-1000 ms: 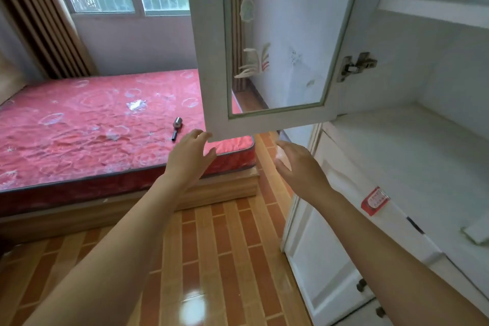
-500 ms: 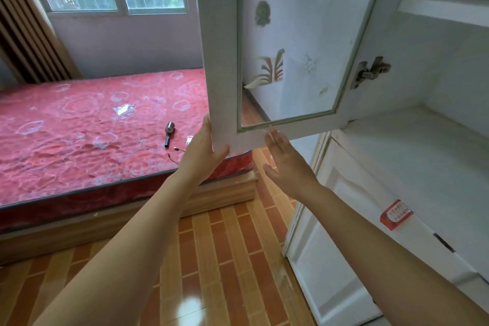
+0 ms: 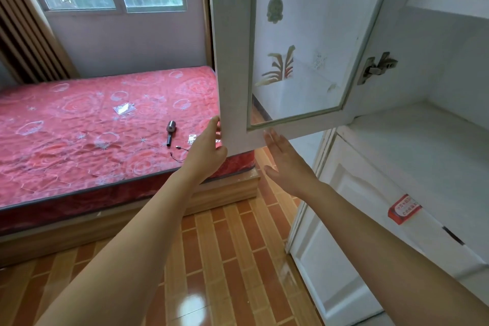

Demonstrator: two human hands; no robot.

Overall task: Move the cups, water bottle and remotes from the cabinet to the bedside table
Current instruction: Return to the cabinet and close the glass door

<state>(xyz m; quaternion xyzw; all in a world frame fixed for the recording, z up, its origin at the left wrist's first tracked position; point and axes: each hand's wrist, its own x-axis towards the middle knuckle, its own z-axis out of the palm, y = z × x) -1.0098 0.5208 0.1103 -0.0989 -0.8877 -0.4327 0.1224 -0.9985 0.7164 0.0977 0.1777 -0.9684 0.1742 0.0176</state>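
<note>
The white cabinet door [image 3: 232,61] with a glass panel hangs open in front of me. My left hand [image 3: 209,151] is wrapped around its lower left edge, fingers behind the frame and thumb in front. My right hand [image 3: 287,164] is flat with fingers spread, its fingertips touching the door's bottom rail. The cabinet shelf [image 3: 423,156] to the right shows only bare white board where I can see it. No cups, water bottle, remotes or bedside table are in view.
A bed with a red mattress [image 3: 79,140] fills the left, with a small dark cylindrical gadget [image 3: 170,131] and a thin cable on it. A white lower cabinet door [image 3: 344,219] with a red sticker [image 3: 403,209] stands below the shelf. Brown tiled floor [image 3: 225,259] lies between.
Both hands rose from below the door to its lower corner. The left one took hold of the edge and the right one reached the bottom rail.
</note>
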